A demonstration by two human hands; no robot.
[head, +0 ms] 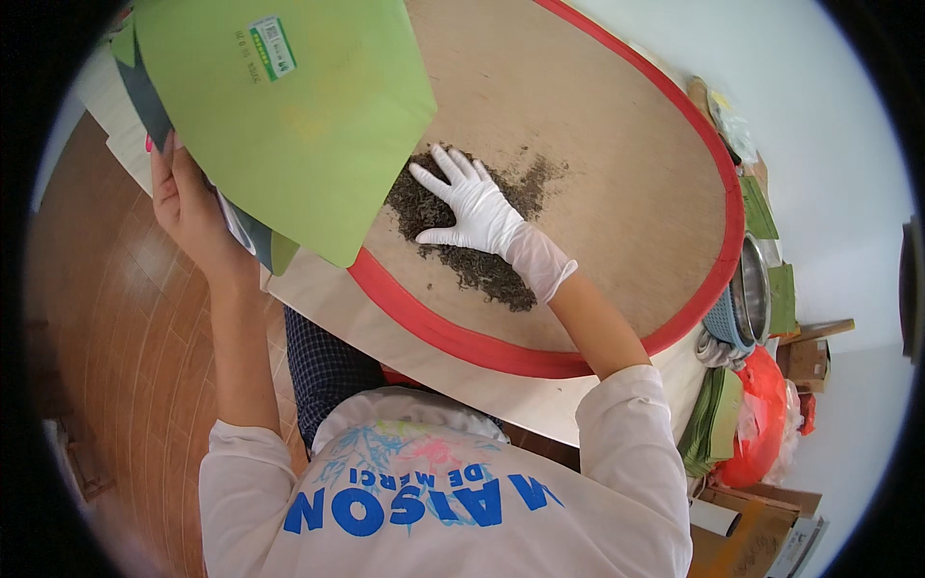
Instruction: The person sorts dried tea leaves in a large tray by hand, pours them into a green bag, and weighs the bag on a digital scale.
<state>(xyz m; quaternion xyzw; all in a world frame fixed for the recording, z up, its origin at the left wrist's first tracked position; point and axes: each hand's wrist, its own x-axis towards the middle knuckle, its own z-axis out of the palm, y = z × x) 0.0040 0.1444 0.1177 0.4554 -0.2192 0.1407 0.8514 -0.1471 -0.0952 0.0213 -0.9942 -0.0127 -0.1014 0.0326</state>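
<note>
My bare left hand [181, 191] grips the side of a large light-green paper or foil bag [318, 166], which has a dark side band and a label with writing. The bag hangs over the left part of a round flat tray with a red cloth rim [731, 180]. My right hand [473, 206], in a white disposable glove, lies palm down with fingers spread on a pile of dark dried leaves, apparently loose tea [495, 278]. The leaves spread thinly towards the upper right. The bag hides the tray's left side, and its mouth is not visible.
The tray rests on a table with a pale cover [448, 372]. On the right stand a metal bowl [756, 289], a blue plastic basket [717, 318], stacked green bags [712, 419], a red plastic bag [755, 412] and cardboard boxes [737, 531]. Wood-look floor [137, 289] lies left.
</note>
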